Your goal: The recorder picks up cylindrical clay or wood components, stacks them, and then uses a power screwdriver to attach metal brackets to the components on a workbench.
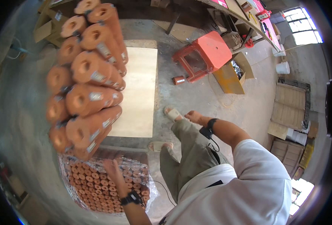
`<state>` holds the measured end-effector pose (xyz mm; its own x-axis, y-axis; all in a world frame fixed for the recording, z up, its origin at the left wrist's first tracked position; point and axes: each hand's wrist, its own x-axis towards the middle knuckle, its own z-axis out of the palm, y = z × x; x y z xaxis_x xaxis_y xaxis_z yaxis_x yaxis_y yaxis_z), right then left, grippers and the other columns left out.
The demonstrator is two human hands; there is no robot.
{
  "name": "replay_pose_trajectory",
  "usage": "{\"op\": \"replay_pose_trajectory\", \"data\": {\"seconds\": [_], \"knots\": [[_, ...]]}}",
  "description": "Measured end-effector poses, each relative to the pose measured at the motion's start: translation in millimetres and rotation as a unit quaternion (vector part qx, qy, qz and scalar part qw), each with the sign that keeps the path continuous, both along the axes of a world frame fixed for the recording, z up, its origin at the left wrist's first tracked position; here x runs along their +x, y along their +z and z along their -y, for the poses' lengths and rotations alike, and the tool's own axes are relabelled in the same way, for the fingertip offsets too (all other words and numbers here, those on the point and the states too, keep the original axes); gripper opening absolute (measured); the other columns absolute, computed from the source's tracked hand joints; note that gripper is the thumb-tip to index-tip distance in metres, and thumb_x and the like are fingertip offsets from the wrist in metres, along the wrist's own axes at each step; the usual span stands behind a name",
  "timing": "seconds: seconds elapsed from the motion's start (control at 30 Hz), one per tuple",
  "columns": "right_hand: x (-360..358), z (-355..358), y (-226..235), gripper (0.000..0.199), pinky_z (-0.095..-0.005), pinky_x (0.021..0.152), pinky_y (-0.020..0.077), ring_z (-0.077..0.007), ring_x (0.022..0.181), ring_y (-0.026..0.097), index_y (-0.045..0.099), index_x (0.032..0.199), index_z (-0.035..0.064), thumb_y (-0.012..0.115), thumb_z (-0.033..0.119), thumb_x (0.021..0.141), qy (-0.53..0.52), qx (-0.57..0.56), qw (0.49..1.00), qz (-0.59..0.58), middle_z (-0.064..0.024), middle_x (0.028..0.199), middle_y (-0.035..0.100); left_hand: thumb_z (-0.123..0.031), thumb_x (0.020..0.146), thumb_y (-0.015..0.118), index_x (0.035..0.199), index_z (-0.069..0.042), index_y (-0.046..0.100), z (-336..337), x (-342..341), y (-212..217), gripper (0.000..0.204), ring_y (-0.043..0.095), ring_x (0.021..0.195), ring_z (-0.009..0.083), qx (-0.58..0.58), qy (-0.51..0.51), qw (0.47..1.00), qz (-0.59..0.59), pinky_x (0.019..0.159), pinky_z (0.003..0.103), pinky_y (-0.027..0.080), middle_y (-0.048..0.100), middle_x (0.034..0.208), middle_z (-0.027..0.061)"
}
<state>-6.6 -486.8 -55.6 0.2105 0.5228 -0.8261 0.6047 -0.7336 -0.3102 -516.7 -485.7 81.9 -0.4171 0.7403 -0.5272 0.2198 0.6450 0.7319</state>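
My left hand (113,171) is over the near end of a plastic-wrapped block of small brown-orange hollow cylinders (92,187). Its fingers look stretched out and slightly blurred, with nothing visible in them; whether they touch the plastic film (152,187) I cannot tell. Just beyond that hand rises a tall stack of long orange-brown tubes (84,99), with round holes in their ends and pale labels along their sides. My right hand (193,116) hangs beside my leg above a slipper (172,113), fingers curled in, with no object showing in it.
A pale flat board (139,93) lies on the floor right of the tube stack. Beyond it are a red plastic stool (214,52), a short brown cylinder (178,80) and an open carton (229,80). A cluttered workbench (244,18) runs along the far side; white buckets (282,68) stand at right.
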Motion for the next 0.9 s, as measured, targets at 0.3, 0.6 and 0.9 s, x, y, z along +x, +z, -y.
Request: {"op": "replay_pose_trajectory", "data": {"seconds": [0.3,0.6,0.9], "knots": [[90.4,-121.8,-132.2,0.077,-0.0392,0.076,0.0587,-0.0278,0.093,0.071,0.051,0.141,-0.0037,0.068,0.050,0.088,-0.186,-0.083,0.979,0.002,-0.0236,0.121,0.066,-0.031,0.101,0.059,0.112,-0.002,0.064,369.0,82.5,-29.0,0.032,0.061,0.094,0.0393,-0.496,-0.223,0.838,0.045,0.082,0.050,0.051,0.065,0.103,0.0200],[183.2,-176.2,-329.8,0.106,-0.0425,0.113,0.0425,-0.0389,0.137,0.050,0.041,0.149,-0.0030,0.076,0.063,0.073,-0.319,0.006,0.939,0.126,-0.0295,0.145,0.050,-0.029,0.100,0.061,0.115,-0.003,0.066,245.5,187.1,-28.2,0.031,0.062,0.097,0.0347,-0.558,-0.115,0.820,0.054,0.084,0.047,0.051,0.067,0.105,0.0188],[246.6,-167.6,-467.1,0.053,-0.0462,0.068,0.0569,-0.0272,0.087,0.069,0.068,0.112,0.0003,0.075,0.047,0.086,-0.344,-0.019,0.932,0.114,-0.0163,0.099,0.072,-0.028,0.099,0.064,0.118,-0.004,0.067,213.9,219.1,-31.7,0.032,0.063,0.101,0.0302,-0.567,-0.071,0.817,0.077,0.087,0.044,0.051,0.068,0.108,0.0176]]}}
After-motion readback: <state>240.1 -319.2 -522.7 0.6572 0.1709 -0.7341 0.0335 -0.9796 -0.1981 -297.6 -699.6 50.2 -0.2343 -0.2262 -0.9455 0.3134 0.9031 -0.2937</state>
